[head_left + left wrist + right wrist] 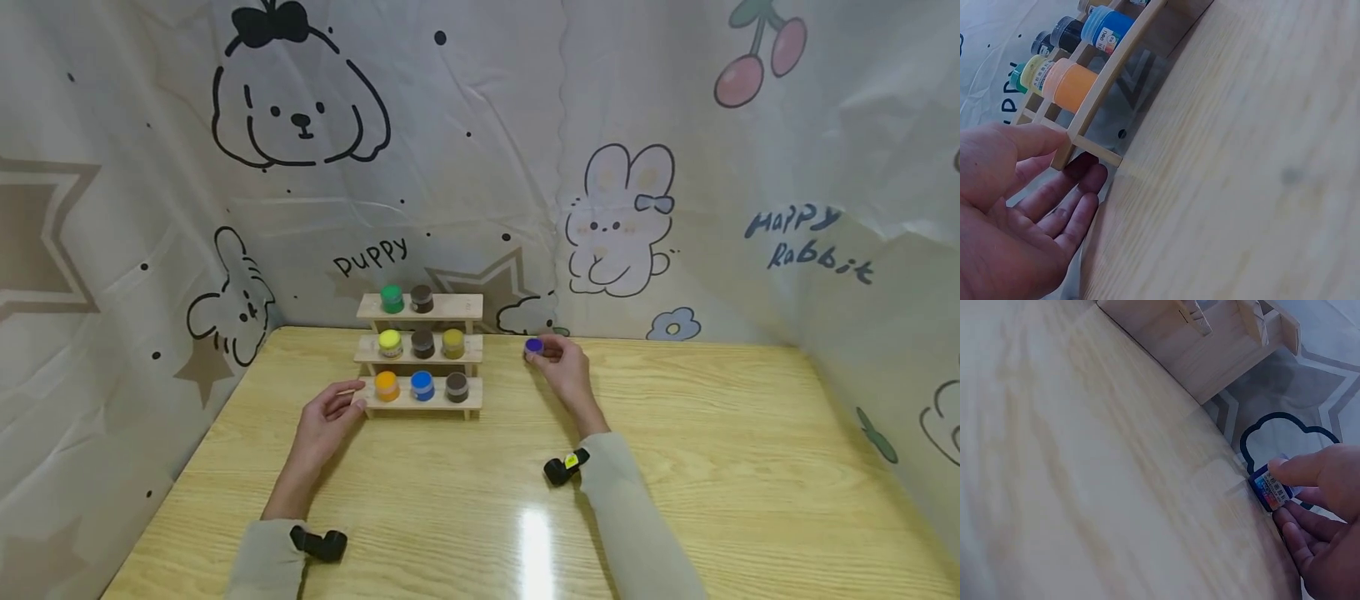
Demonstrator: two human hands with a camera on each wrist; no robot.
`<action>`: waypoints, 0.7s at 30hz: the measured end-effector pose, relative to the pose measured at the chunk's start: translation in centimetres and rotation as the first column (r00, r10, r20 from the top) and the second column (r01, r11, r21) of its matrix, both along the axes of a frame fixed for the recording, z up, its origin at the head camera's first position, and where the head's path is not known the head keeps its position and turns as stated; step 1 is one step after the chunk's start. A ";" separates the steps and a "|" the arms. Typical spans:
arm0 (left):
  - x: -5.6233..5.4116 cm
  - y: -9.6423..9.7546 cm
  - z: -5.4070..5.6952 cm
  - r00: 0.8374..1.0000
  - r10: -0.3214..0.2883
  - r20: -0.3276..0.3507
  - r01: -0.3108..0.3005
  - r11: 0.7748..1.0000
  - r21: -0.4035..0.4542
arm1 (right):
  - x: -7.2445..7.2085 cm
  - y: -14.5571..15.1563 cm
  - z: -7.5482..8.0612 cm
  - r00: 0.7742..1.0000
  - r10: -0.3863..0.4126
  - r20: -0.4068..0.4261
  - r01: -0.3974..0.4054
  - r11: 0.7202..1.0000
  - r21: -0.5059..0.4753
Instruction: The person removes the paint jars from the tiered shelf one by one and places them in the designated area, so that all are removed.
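A three-tier wooden rack (450,307) stands at the back of the table with small paint jars on its steps. My left hand (324,429) holds the left end of the lowest step, beside the orange paint jar (387,386); in the left wrist view the thumb of this hand (1029,200) lies against the rack's end (1107,81). To the right of the rack, my right hand (566,375) pinches a purple paint jar (533,347) between thumb and fingers. In the right wrist view that jar (1269,489) shows its printed label, low by the tabletop.
On the rack's top step are a green jar (392,298) and a dark jar (422,298). Yellow, dark and olive jars line the middle step; a blue jar (422,385) and a dark brown jar (457,387) share the lowest. A printed cloth (480,192) hangs behind the table.
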State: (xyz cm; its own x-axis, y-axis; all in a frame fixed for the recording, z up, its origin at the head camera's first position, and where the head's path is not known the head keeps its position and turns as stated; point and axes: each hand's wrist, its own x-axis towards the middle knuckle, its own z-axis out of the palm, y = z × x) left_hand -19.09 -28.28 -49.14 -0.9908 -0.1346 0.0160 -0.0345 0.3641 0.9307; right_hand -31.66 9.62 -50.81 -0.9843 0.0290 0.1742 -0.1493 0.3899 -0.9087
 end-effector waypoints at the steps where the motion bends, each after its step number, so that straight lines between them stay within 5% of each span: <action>1: 0.0 0.0 0.1 1.000 -0.002 0.000 0.002 1.000 0.001 | 0.0 0.0 0.0 1.000 0.005 0.005 -0.005 1.000 0.003; 14: 0.0 0.2 0.9 1.000 -0.003 -0.026 0.003 1.000 0.001 | 0.6 1.0 0.8 0.997 0.063 0.040 -0.059 0.994 -0.088; 21: -0.3 0.5 0.4 1.000 0.028 -0.007 -0.027 0.994 0.103 | 1.5 1.1 2.2 0.999 0.037 0.022 -0.033 0.987 -0.156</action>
State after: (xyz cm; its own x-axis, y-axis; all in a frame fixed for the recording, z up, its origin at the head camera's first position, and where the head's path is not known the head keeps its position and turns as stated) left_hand -19.40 -27.79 -48.72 -0.9865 -0.1634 0.0088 -0.0354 0.2656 0.9634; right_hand -30.18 10.73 -48.63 -0.9891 0.0192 0.1458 -0.1371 0.2387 -0.9614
